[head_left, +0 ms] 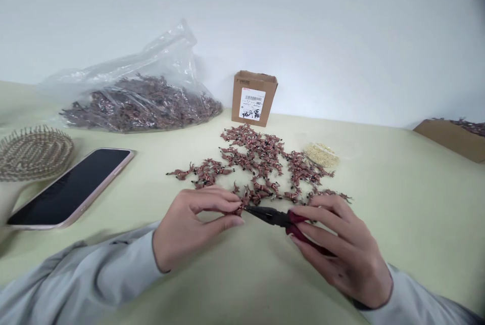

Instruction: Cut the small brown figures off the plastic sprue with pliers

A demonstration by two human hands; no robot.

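A pale table (405, 193) fills the lower view. Seen from mid-view, a clear bag (166, 49) lies at ten o'clock, packed with brown figures. At three o'clock, by the edge of view, is an open box (450, 138) with more inside. Loose figures (257, 153) spread in a pile from the centre toward six. A brush (36, 155) lies bristles up at nine, and just below it a dark-screened phone (71, 188). A labelled carton (261, 83) stands at twelve, behind the pile.

The right hand (341, 244), between four and five, has its fingers curled around the handles of the pliers (278, 217) at five. The left hand (200, 219), at seven, pinches one small figure (238, 211) at six between thumb and fingers; the pliers' tips meet it, though whether they clamp it cannot be told. Gold bits (321, 154) lie heaped right of the pile, just past three.
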